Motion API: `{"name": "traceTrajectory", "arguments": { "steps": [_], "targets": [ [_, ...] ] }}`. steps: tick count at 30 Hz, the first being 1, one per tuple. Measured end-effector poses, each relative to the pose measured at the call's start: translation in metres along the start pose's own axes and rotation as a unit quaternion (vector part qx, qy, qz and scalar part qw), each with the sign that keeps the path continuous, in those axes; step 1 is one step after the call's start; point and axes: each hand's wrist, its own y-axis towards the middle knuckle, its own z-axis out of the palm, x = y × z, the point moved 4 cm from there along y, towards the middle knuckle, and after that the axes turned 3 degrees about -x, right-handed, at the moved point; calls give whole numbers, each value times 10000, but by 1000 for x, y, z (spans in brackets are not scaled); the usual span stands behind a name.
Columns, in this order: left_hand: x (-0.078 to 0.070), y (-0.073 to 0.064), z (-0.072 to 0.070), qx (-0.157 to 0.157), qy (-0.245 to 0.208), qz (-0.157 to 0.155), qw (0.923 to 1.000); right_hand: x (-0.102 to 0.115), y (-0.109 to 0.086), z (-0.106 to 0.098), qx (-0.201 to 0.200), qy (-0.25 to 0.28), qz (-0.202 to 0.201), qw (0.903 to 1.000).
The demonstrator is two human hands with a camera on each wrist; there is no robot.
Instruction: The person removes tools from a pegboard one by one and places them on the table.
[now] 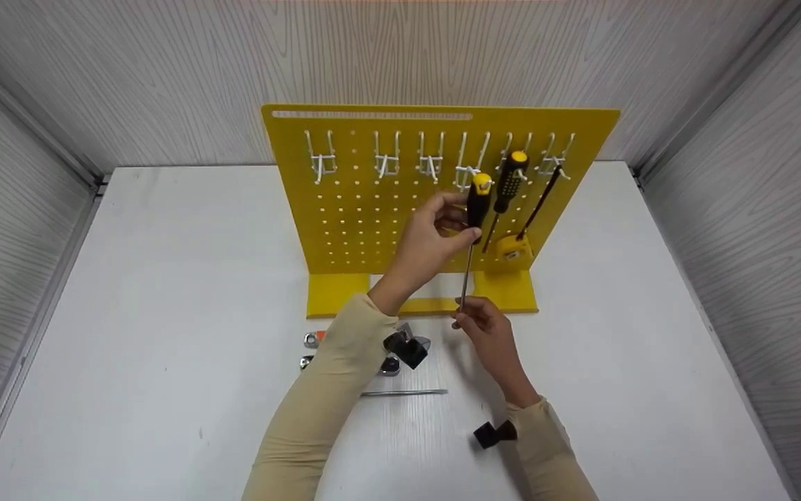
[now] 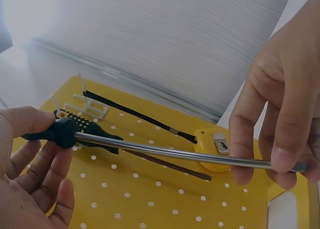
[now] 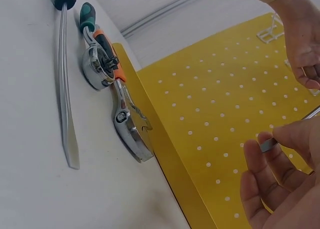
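Observation:
With thumb and fingers, my left hand (image 1: 431,233) grips the black handle of a screwdriver (image 1: 479,202) just above where its shaft starts. The handle's yellow end is up, right at a white hook (image 1: 470,170) on the yellow pegboard (image 1: 355,236). Lower down, my right hand (image 1: 490,337) pinches the flat tip of the metal shaft (image 2: 175,155) between thumb and fingers. Just right of it hangs a second black-and-yellow screwdriver (image 1: 509,182). Further right, a yellow tape measure (image 1: 513,248) hangs by a black strap (image 1: 541,202).
On the white table before the board lie ratchet wrenches (image 3: 99,66), one with an orange-and-black handle, and another screwdriver (image 3: 64,79), partly hidden by my left sleeve (image 1: 330,376) in the head view. More white hooks (image 1: 386,163) line the board's upper left. Panelled walls (image 1: 184,76) enclose the table.

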Motion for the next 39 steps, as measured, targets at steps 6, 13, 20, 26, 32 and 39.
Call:
{"name": "traceTrajectory", "arguments": {
  "steps": [6, 13, 20, 26, 32, 39],
  "targets": [
    [0, -1, 0, -59, -15, 36, 10000, 2, -2, 1, 76, 29, -174, 9998],
    [1, -2, 1, -95, -148, 72, 9998, 2, -4, 0, 105, -17, -24, 9999],
    [0, -2, 0, -76, -156, 131, 9998, 5, -7, 0, 122, 197, -151, 9996],
    [1, -5, 1, -30, -136, 71, 9999, 6, -13, -2, 233, 344, 14, 9991],
    [4, -9, 1, 54, -49, -110, 9999, 5, -19, -5, 281, 365, 210, 9987],
    [6, -10, 2, 61, -167, -270, 9995, 6, -22, -7, 599, 373, 140, 9974]
  ]
}}
